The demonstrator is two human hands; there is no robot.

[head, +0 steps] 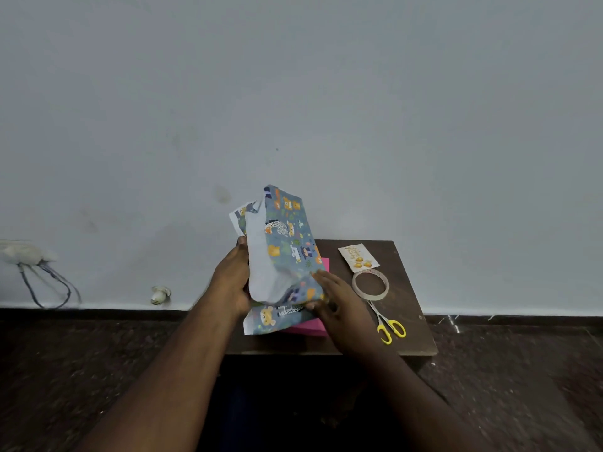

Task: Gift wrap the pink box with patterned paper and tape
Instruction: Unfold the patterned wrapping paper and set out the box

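A pink box (pixel 310 328) lies on a small dark wooden table (pixel 411 334), mostly covered by blue patterned paper (pixel 287 236) with animal prints and a white underside. My left hand (pixel 233 282) grips the paper's left edge and holds it raised and folded over. My right hand (pixel 339 298) lies with straight fingers on the paper's lower right part, over the box. A roll of clear tape (pixel 370 284) sits on the table to the right of the box.
Yellow-handled scissors (pixel 390 326) lie in front of the tape, near the table's right edge. A small gift tag (pixel 358 257) rests behind the tape. A grey wall stands close behind; a wall socket with cables (pixel 23 254) is at far left.
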